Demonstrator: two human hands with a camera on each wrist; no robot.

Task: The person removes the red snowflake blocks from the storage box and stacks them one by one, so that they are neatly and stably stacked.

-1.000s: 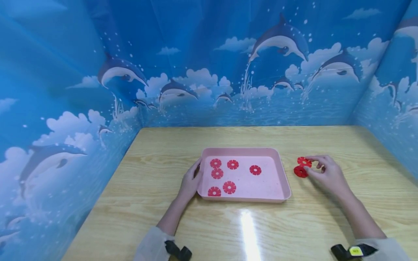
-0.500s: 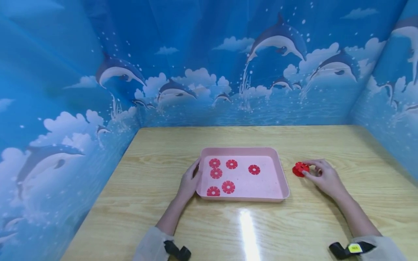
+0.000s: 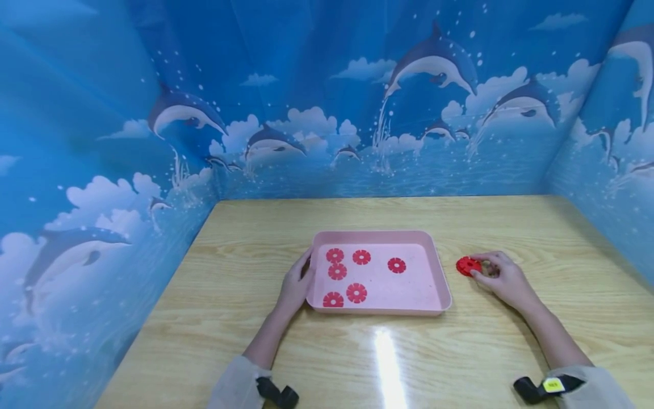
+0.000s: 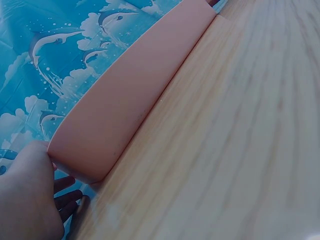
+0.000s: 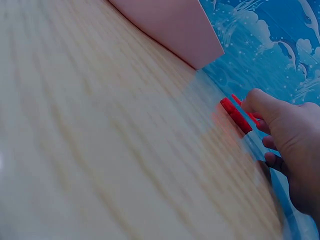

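Observation:
In the head view my left hand (image 3: pixel 295 287) rests at the left wall of a shallow pink tray (image 3: pixel 414 292). The left wrist view has its thumb against the tray's corner and the other fingers extended below. To the tray's right, my right hand (image 3: pixel 508 281) pinches a thin red notched interlocking disc (image 5: pixel 237 100) between thumb and index finger. Just under it, a thicker-looking red piece (image 5: pixel 235 117), one or more discs seen edge-on, lies on the table. From above they overlap almost fully. Several similar red discs (image 3: pixel 351 294) lie flat inside the tray, mostly toward its left.
The wooden table (image 3: pixel 449 352) carries the tray, with a bright light reflection in front. Blue dolphin-printed sheets (image 3: pixel 306 68) stand as walls behind and at both sides. Each sleeved wrist wears a black strap with a small camera (image 3: pixel 531 389).
My right hand has brought its red disc down and left, from partly beside the other red piece to almost directly over it. The left hand and tray stay put.

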